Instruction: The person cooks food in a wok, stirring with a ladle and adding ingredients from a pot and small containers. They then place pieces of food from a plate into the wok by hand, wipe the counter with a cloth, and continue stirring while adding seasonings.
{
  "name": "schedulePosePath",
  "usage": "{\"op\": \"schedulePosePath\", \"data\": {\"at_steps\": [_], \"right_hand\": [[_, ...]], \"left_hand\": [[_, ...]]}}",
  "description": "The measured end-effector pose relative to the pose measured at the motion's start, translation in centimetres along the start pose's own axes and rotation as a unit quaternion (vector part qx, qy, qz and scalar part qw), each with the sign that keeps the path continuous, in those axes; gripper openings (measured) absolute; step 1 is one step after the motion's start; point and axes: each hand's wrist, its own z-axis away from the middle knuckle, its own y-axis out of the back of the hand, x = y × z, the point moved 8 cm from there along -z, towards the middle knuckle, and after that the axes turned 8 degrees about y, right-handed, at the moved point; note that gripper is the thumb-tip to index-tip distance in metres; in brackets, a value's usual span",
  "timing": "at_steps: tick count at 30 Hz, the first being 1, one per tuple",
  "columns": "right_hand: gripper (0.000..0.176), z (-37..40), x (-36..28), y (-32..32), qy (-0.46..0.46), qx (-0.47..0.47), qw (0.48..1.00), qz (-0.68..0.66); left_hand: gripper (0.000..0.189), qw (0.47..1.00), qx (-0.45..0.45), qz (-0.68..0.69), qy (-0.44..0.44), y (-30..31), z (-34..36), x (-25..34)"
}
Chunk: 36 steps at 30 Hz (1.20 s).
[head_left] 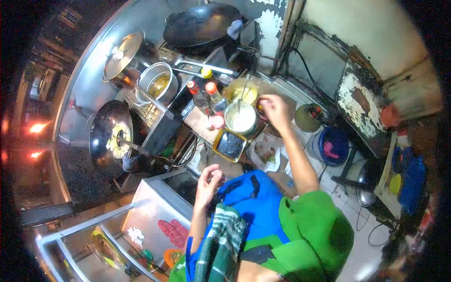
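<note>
My right hand [275, 110] reaches over the far right of the condiment table, its fingers bent and drawn together beside a small container [260, 108]. What the fingertips hold, if anything, is too small to make out. My left hand [208, 182] hovers in front of my blue apron [251, 192], fingers loosely curled and apart, with nothing visible in it. Between the hands stand a white tub [240, 123] with a spoon in it and a square dish of dark sauce [229, 144]. Behind the tub is a bowl of yellowish contents [244, 89]. Red-capped bottles [217, 99] stand to its left.
At left, a wok [101, 136] holds egg-like food and a ladle [134, 146]. A pot of liquid [159, 84], a lidded pot [124, 56] and a large wok [204, 26] are further back. A blue bucket [331, 146] stands at right; a glass display case [84, 230] is at lower left.
</note>
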Motion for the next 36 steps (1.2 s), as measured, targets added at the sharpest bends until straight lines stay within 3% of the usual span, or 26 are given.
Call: {"op": "schedulePosePath", "data": {"at_steps": [2, 3, 5, 8, 9, 12, 13, 16, 20, 21, 22, 24, 27, 30, 32, 34, 35, 36], "right_hand": [[0.032, -1.5, -4.2, -3.7, 0.111, -0.07, 0.988, 0.086], [0.032, -2.2, -3.5, -5.1, 0.112, -0.07, 0.987, 0.087], [0.03, -2.3, -3.0, -8.9, 0.244, -0.1, 0.95, 0.168], [0.024, -1.8, -3.7, -9.5, 0.266, -0.162, 0.941, 0.136], [0.018, -1.3, -6.2, -8.4, 0.241, -0.197, 0.948, 0.061], [0.014, 0.1, -6.7, -8.7, 0.289, -0.264, 0.917, 0.075], [0.013, -0.2, -6.4, -8.5, 0.257, -0.264, 0.926, 0.089], [0.013, -1.3, -6.8, -7.6, 0.279, -0.208, 0.923, 0.166], [0.016, -0.6, -5.7, -8.2, 0.252, -0.23, 0.93, 0.139], [0.019, -0.7, -4.6, -8.0, 0.194, -0.226, 0.95, 0.09], [0.019, -0.5, -4.1, -7.6, 0.193, -0.227, 0.95, 0.089], [0.021, -0.6, -1.7, -6.1, 0.05, -0.218, 0.973, 0.052], [0.023, -0.4, -0.8, -2.8, -0.018, -0.132, 0.99, -0.038], [0.023, 0.4, 2.9, -1.2, -0.107, -0.085, 0.985, -0.108], [0.022, 1.0, 3.1, -0.2, -0.087, -0.061, 0.98, -0.17], [0.02, 1.8, 3.8, 0.9, -0.198, -0.037, 0.957, -0.209], [0.019, 1.8, 4.4, 1.0, -0.196, -0.027, 0.952, -0.231], [0.02, 1.6, 1.5, 1.9, -0.197, -0.024, 0.95, -0.241]], "left_hand": [[0.041, 1.0, -0.009, 0.017, -0.002, 0.0, -0.3, 0.0], [0.041, 1.0, -0.009, 0.017, -0.002, 0.1, -0.3, -0.1], [0.04, 0.999, 0.006, -0.005, -0.031, 0.8, 0.1, -0.1], [0.04, 0.996, 0.029, -0.047, -0.067, 3.0, 0.4, -0.6], [0.039, 0.998, 0.057, 0.012, -0.034, 3.5, 1.5, -0.3], [0.033, 0.99, 0.105, 0.089, 0.009, 5.5, 3.0, -2.2], [0.034, 0.989, 0.112, 0.093, -0.005, 6.2, 3.0, -2.9], [0.034, 0.987, 0.124, 0.105, -0.005, 7.4, 3.1, -3.9], [0.033, 0.985, 0.127, 0.115, 0.005, 7.4, 3.4, -3.4], [0.033, 0.989, 0.117, 0.09, -0.016, 7.6, 3.5, -3.2], [0.033, 0.989, 0.118, 0.09, -0.015, 8.0, 3.5, -3.8], [0.032, 0.986, 0.135, 0.1, 0.003, 8.9, 3.4, -5.1], [0.033, 0.985, 0.141, 0.094, 0.004, 9.7, 3.8, -5.8], [0.033, 0.985, 0.134, 0.108, -0.005, 10.4, 3.8, -6.5], [0.035, 0.987, 0.138, 0.088, 0.007, 10.3, 3.9, -6.3], [0.035, 0.988, 0.128, 0.082, 0.003, 10.5, 3.6, -6.6], [0.035, 0.988, 0.123, 0.088, -0.004, 10.6, 3.4, -6.8], [0.035, 0.988, 0.119, 0.095, -0.012, 10.6, 3.4, -7.0]]}}
